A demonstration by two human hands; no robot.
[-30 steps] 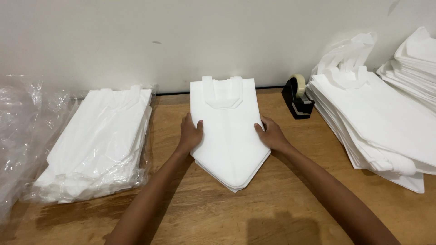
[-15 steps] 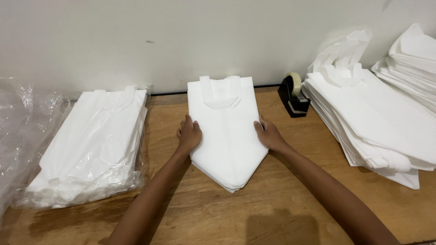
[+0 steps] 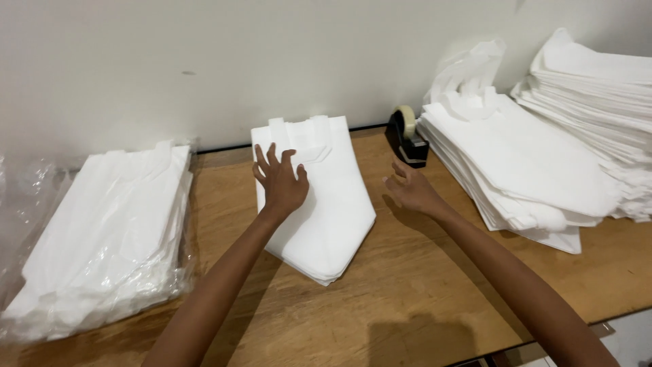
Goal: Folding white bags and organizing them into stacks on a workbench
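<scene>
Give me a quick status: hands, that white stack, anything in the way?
Left hand flat on the middle stack of folded white bags, fingers spread. Right hand open, off the stack, near tape dispenser. Nothing blocking.

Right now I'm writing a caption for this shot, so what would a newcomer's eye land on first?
First, the small stack of folded white bags at the middle of the wooden table, with the left hand spread flat on it and the right hand open just beside it. Next, the tall piles of white bags at the right, a black tape dispenser before them, and a plastic-wrapped bundle at the left.
</scene>
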